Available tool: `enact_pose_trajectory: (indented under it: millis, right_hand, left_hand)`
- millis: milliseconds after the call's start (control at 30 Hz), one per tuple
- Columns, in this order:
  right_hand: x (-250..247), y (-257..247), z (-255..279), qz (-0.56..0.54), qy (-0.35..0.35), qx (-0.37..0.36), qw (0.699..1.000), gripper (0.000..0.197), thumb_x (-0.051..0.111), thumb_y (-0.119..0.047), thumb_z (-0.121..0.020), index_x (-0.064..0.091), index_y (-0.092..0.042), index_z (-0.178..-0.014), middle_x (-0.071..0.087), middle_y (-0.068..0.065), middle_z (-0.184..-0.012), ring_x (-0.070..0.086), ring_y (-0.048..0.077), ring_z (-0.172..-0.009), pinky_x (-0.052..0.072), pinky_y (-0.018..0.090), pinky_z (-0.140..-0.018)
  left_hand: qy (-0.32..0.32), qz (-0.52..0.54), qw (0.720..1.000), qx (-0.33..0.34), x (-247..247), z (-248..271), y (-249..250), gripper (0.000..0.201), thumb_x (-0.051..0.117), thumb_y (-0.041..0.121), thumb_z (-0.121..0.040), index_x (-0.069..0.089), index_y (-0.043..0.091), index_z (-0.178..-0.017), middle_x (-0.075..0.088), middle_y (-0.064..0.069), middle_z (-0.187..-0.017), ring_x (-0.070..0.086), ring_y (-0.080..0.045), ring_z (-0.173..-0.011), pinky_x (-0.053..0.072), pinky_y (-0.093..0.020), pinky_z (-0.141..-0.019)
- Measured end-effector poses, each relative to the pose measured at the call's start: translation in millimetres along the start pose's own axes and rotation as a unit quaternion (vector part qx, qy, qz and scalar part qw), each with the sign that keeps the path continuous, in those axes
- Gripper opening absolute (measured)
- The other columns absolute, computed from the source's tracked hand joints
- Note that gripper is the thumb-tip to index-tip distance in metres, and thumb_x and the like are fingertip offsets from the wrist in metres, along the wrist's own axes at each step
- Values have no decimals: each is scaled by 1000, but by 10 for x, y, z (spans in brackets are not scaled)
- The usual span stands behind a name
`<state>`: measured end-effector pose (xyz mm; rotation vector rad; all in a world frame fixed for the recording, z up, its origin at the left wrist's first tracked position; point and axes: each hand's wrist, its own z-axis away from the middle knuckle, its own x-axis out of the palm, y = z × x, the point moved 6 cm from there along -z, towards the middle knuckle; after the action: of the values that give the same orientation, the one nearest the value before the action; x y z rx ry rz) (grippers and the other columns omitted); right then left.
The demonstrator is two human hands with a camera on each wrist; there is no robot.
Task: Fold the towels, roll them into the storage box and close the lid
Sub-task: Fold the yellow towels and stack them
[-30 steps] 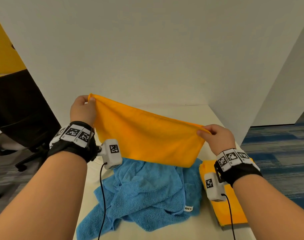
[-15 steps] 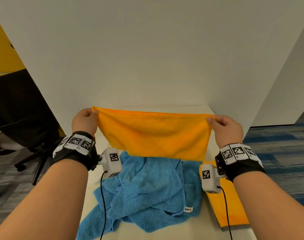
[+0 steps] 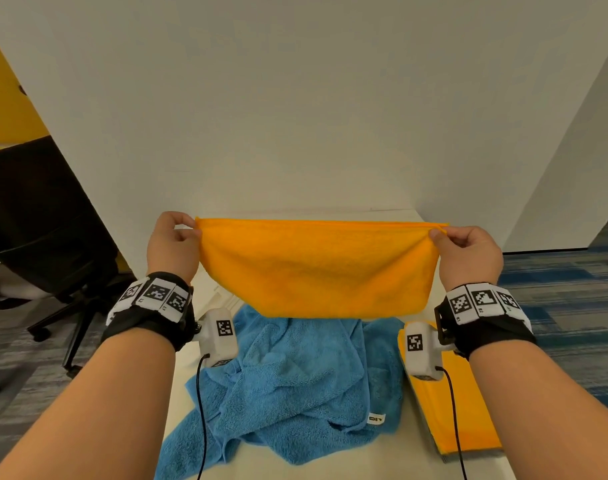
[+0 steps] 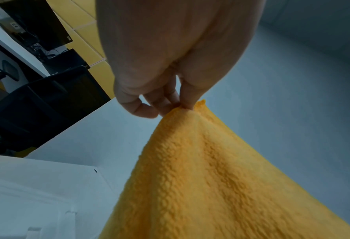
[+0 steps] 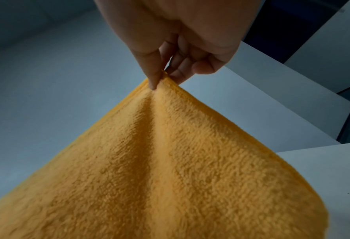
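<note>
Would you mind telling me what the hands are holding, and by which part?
The orange towel: left hand and right hand each pinch one top corner.

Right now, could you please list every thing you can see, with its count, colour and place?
held towel: 1, orange, stretched in the air between both hands above the table.
crumpled towel: 1, blue, heaped on the table below the held towel.
folded towel: 1, orange, flat at the table's right edge.
table: 1, cream white, under the towels.
partition panels: white, behind and to the right of the table.
office chair: 1, black, on the floor to the left.
wrist cameras: 2, white, one under each wrist.
wristbands: 2, black with printed markers.
left hand: pinches the held towel's left top corner.
right hand: pinches its right top corner.
</note>
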<state>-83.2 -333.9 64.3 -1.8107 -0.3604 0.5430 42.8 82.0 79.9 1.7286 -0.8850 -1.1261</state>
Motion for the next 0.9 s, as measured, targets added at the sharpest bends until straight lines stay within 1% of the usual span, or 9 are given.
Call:
enact_pose_trajectory:
  millis: [67,133,233,333,400,500,567,733,900]
  right_hand:
    - [-13,4,-10,2,5,4,1000,11,68,-23,-87,64,-20,-96,63,-4,-95,58,13,-88,46,29,-84]
    - [-32,6,-19,-6,15,9,1000,13,67,-23,-88,64,-20,-100,63,-5,-96,59,12,-90,46,29,-84]
    - [-52,-2,-20,-9,24,15,1000,18,65,-24,-89,65,-18,-106,62,-6,-98,57,11,-90,44,27,-83]
    - [-68,-14,-12,-6,29,16,999,20,64,-23,-90,64,-16,-108,61,-6,-99,56,10,-90,42,26,-81]
    - [-77,-14,-9,-2,31,17,999,20,64,-23,-90,64,-16,-108,62,-5,-99,56,10,-89,41,26,-80]
    - [-67,-26,-3,1,30,17,999,19,64,-24,-90,65,-17,-108,62,-5,-99,56,10,-90,42,26,-81]
    - [-58,-42,-3,2,30,15,999,19,64,-25,-90,65,-18,-107,62,-6,-99,56,10,-90,43,27,-82]
    - [-78,-81,-7,2,42,9,999,20,62,-28,-91,66,-19,-108,63,-6,-99,57,11,-91,45,28,-84]
    - [-98,-107,-18,1,47,7,999,24,59,-33,-92,66,-17,-109,62,-4,-99,56,12,-91,42,27,-82]
  left_hand:
    - [-22,1,1000,6,29,-12,-3,25,46,8,-94,55,31,-88,59,-9,-83,52,-23,-71,53,-44,-76]
    - [-46,16,999,5,54,-6,-17,28,47,9,-94,59,33,-87,61,-10,-88,54,-24,-78,53,-48,-83]
    - [-74,23,997,1,89,-2,-48,30,48,13,-97,62,38,-101,66,-13,-102,61,-27,-91,52,-48,-91]
    - [-103,32,994,-5,125,-2,-63,34,47,13,-98,60,39,-116,66,-7,-109,63,-30,-102,52,-45,-94]
    - [-115,41,992,-2,141,14,-45,35,45,10,-99,62,38,-113,63,-6,-113,61,-24,-101,52,-42,-94]
    - [-114,55,992,-5,154,23,-36,36,42,6,-97,65,34,-91,63,-6,-100,57,-25,-90,50,-48,-92]
    - [-108,57,992,-18,152,10,-57,33,43,5,-93,64,29,-85,63,-4,-93,56,-25,-88,49,-51,-95]
    - [-102,64,992,-35,158,24,-74,25,47,14,-94,66,28,-85,64,-2,-86,58,-21,-88,50,-46,-96]
    - [-130,91,987,-28,207,58,-47,9,62,20,-91,68,24,-86,67,-3,-94,63,-23,-95,52,-39,-93]
